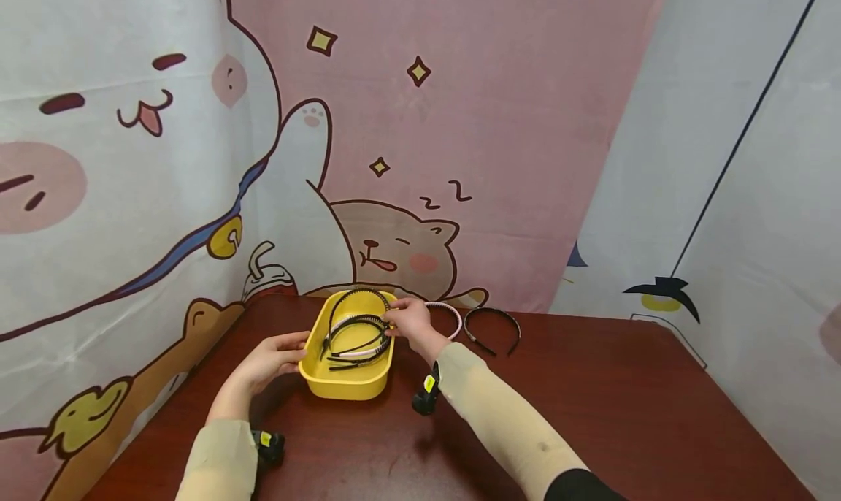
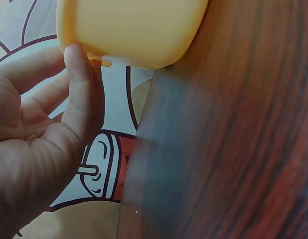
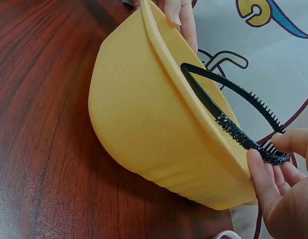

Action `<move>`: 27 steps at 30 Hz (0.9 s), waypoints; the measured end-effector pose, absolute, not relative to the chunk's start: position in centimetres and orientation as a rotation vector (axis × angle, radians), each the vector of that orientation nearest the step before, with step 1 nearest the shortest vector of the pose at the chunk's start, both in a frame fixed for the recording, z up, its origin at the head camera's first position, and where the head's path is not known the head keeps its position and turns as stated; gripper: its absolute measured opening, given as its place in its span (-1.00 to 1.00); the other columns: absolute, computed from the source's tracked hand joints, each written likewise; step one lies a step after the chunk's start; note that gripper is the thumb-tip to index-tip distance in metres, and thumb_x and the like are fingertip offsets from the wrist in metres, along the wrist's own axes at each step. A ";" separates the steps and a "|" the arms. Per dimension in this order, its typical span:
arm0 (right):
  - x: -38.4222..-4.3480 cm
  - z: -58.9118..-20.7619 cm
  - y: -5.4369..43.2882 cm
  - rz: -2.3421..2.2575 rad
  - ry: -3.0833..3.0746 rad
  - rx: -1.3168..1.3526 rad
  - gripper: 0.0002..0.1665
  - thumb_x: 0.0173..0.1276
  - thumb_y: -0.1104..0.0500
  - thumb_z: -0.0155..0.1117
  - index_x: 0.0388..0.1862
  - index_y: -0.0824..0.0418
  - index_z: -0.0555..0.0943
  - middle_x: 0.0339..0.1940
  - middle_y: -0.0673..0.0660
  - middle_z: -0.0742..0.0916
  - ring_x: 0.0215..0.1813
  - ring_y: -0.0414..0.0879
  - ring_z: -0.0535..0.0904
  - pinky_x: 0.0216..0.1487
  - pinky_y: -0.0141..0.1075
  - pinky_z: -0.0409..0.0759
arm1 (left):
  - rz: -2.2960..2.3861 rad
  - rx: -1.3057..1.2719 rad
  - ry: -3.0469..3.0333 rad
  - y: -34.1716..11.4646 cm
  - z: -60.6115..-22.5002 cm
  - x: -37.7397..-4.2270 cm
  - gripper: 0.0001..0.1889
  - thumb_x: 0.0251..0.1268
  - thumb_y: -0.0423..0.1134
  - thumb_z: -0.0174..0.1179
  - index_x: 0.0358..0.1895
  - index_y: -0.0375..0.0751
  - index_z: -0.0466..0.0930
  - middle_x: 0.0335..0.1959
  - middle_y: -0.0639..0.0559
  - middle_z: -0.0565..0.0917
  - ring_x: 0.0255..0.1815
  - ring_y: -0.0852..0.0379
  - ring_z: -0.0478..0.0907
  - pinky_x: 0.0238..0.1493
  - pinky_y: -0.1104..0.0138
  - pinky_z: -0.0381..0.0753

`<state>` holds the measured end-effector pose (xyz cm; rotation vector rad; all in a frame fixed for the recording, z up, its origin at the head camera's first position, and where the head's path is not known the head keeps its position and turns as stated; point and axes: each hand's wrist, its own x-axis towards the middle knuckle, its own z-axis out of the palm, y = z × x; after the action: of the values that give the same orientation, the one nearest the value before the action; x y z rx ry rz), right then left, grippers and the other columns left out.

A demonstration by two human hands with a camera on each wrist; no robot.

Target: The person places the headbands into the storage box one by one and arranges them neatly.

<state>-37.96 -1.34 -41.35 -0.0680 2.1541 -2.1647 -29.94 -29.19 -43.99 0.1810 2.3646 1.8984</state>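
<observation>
A yellow plastic basin stands on the table, holding several headbands. My left hand grips its left rim, with the thumb against the wall. Above the basin's right side, my right hand pinches a black headband between thumb and fingers. Sparkly dark beads cover part of this headband, and small teeth line its inner side; its far part dips over the basin's rim. Under it lie other black headbands and a pale pink one.
Right of the basin, a pink headband lies partly hidden behind my right hand. A dark headband lies beside it near the table's back edge. The brown wooden table meets a cartoon-printed cloth at the back and left.
</observation>
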 end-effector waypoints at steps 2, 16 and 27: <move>-38.0 -41.3 -1.5 -2.160 2.163 -0.068 -0.63 0.15 0.44 0.35 -0.04 0.41 0.53 -0.22 0.21 0.56 -0.35 -0.05 0.53 -0.25 -0.14 0.68 | 1.901 0.180 2.362 -29.3 -44.0 -29.9 -0.44 0.39 -0.42 0.08 0.39 -0.54 0.18 0.12 -0.41 0.46 -0.13 0.00 0.58 -0.14 0.33 0.62; -37.9 -41.3 -2.3 -2.130 2.220 -0.068 -0.66 0.15 0.43 0.34 -0.07 0.40 0.54 -0.23 0.27 0.57 -0.25 0.04 0.59 -0.19 -0.09 0.67 | 1.920 0.223 2.340 -29.2 -44.0 -29.8 -0.43 0.37 -0.42 0.11 0.38 -0.56 0.18 0.08 -0.38 0.48 -0.14 0.00 0.58 -0.16 0.32 0.63; -37.8 -41.2 -1.6 -2.070 2.249 -0.153 -0.60 0.17 0.42 0.30 0.00 0.54 0.53 -0.26 0.27 0.62 -0.24 0.14 0.65 -0.16 -0.05 0.66 | 1.907 0.199 2.362 -29.2 -44.2 -30.0 -0.42 0.37 -0.41 0.12 0.39 -0.54 0.18 0.07 -0.35 0.49 -0.17 0.03 0.59 -0.17 0.32 0.63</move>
<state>-37.78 -1.65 -41.20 -0.1527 2.2494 -2.0702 -29.99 -29.16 -44.19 0.1992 2.3616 1.9068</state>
